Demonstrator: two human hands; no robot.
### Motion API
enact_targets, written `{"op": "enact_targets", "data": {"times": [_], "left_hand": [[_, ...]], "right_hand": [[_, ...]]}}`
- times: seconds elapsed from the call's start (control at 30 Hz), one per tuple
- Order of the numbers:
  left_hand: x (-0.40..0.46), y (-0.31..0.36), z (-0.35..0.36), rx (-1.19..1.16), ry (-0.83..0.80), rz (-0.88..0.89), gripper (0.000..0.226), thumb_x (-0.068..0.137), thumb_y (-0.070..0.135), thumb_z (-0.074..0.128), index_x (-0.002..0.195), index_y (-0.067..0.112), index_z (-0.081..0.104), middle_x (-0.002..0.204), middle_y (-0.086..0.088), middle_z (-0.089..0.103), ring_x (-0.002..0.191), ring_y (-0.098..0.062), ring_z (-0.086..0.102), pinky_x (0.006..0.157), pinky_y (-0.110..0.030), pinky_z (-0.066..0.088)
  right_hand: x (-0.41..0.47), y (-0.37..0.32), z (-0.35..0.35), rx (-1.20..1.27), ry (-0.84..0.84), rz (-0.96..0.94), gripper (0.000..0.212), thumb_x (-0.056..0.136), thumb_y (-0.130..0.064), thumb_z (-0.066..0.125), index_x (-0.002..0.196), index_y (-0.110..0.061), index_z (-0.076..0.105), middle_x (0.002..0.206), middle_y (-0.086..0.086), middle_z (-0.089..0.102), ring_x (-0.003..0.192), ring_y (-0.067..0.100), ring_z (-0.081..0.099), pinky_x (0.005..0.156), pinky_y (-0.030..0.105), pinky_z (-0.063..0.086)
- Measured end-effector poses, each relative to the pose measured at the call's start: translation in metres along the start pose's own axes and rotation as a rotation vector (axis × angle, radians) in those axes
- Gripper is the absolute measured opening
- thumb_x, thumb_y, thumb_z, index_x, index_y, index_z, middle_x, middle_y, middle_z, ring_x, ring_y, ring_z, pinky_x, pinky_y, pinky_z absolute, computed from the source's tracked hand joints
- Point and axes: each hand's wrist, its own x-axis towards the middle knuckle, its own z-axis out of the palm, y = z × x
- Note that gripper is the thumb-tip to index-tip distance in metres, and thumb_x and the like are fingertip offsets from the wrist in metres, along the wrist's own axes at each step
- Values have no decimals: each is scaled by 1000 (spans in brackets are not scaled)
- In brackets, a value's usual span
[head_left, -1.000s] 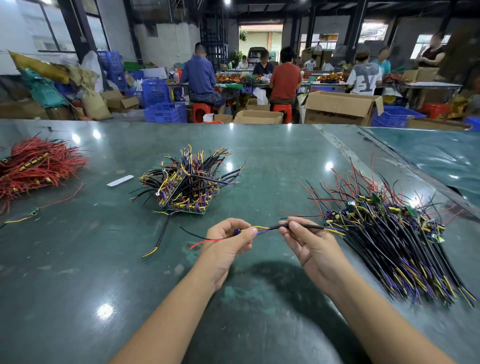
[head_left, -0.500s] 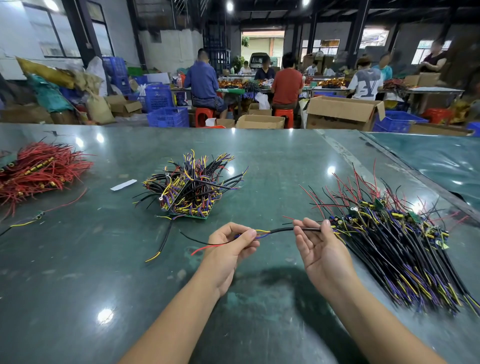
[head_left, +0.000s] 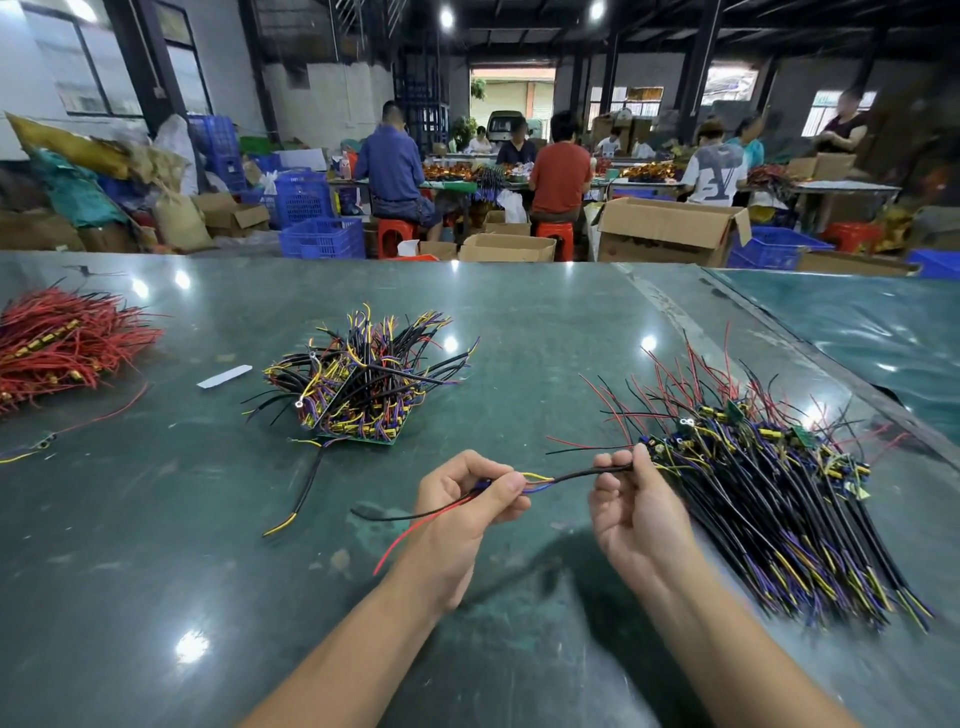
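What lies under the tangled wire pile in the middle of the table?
A green circuit board shows at the near edge under the wire pile, resting on the table. How far it reaches, and whether more boards lie beneath, is covered by wires.

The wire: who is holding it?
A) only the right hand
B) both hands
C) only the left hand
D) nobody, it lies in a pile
B: the left hand pinches the wire at its coloured end, and the right hand pinches its black sleeve.
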Motion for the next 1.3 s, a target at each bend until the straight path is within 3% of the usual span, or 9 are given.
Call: {"op": "enact_targets", "data": {"times": [0.13, 0.2, 0.33, 0.47, 0.6, 0.83, 1.1, 1.2, 1.3], "left_hand": [[6, -2, -13, 30, 109, 48, 28, 78, -3, 69, 62, 21, 68, 65, 2, 67, 57, -7, 62, 58, -17, 52], [8, -5, -15, 33, 121, 34, 30, 82, -4, 64, 63, 19, 67, 66, 1, 67, 59, -7, 62, 59, -17, 52], [6, -13, -12, 90, 13, 0, 15, 75, 9, 75, 67, 19, 67, 65, -2, 63, 58, -8, 59, 56, -17, 50], [7, -13, -12, 204, -11, 28, 8, 81, 24, 66, 82, 16, 65, 73, -3, 67, 57, -12, 60, 47, -19, 45], [5, -10, -11, 267, -40, -38, 27, 98, 23, 41, 101, 19, 68, 82, 9, 69, 64, -11, 63, 50, -21, 48], [12, 8, -26, 405, -50, -201, 54, 100, 38, 22, 91, 16, 70, 71, -5, 72, 54, -11, 60, 51, -18, 44], [17, 16, -38, 349, -4, -182, 73, 97, 44, 24, 52, 10, 71, 48, -11, 61, 41, -13, 54, 44, -18, 41], [19, 17, -42, 289, 30, -172, 66, 87, 54, 33, 53, 12, 72, 49, -8, 62, 45, -13, 56, 48, -18, 43], [16, 14, -43, 317, -56, -129, 47, 79, 53, 50, 66, 15, 74, 61, -5, 66, 52, -11, 53, 54, -20, 41]], "right_hand": [[-8, 14, 4, -187, -214, 97, 44, 80, -52, 51, 79, -11, 67, 75, 5, 69, 49, 11, 57, 48, 16, 49], [-13, 24, 5, -343, -310, 126, 36, 72, -44, 61, 86, -12, 68, 78, 5, 70, 53, 11, 58, 51, 18, 50], [-19, 35, 2, -478, -407, 44, 14, 68, -17, 72, 78, -8, 67, 71, 7, 64, 59, 10, 58, 59, 17, 50], [-17, 33, 0, -454, -348, -7, 2, 75, -7, 68, 72, -7, 69, 66, 6, 64, 59, 9, 59, 59, 17, 51], [-14, 29, 0, -427, -263, -18, 18, 84, 1, 61, 70, -7, 69, 66, 5, 63, 56, 8, 59, 56, 17, 52], [-10, 17, -1, -347, -192, -22, 14, 86, 4, 58, 75, -1, 64, 61, 5, 63, 51, 7, 59, 52, 14, 52], [-9, 13, -3, -349, -147, -13, 13, 85, 4, 58, 75, -1, 65, 60, 4, 63, 50, 7, 60, 51, 14, 52], [-10, 17, -2, -360, -170, 0, 14, 85, 3, 59, 74, -2, 66, 62, 4, 63, 52, 7, 60, 53, 15, 52], [-11, 17, -2, -341, -163, 10, 18, 83, 1, 62, 68, -5, 69, 63, 5, 63, 53, 8, 61, 52, 15, 52]]}}
